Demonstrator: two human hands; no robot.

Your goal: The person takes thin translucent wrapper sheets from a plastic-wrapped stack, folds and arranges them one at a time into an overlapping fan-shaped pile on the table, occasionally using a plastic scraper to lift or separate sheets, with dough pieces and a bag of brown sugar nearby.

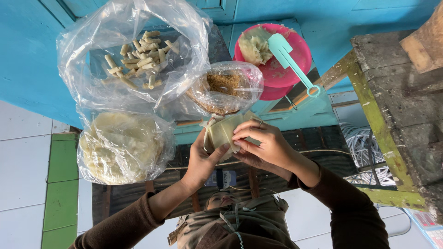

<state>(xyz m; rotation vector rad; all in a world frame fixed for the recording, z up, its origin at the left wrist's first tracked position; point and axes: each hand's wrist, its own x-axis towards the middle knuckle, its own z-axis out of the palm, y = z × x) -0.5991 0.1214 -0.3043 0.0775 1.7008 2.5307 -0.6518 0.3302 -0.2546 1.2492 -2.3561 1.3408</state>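
1. Centrally, pale wrapper sheet [224, 131]: held between both hands, just below the bag of brown filling [224, 87].
2. Left hand [201, 159]: cups the wrapper sheet from beneath, thumb pressed on its lower edge.
3. Right hand [263, 143]: fingers [242, 133] pressed together on the wrapper sheet, folding its edge.
4. Bag of finished rolls [138, 57]: up and left of the wrapper sheet.
5. Bag of stacked wrappers [122, 145]: left of it.
6. Pink bowl [295, 60] with teal spatula [288, 57]: above and right.
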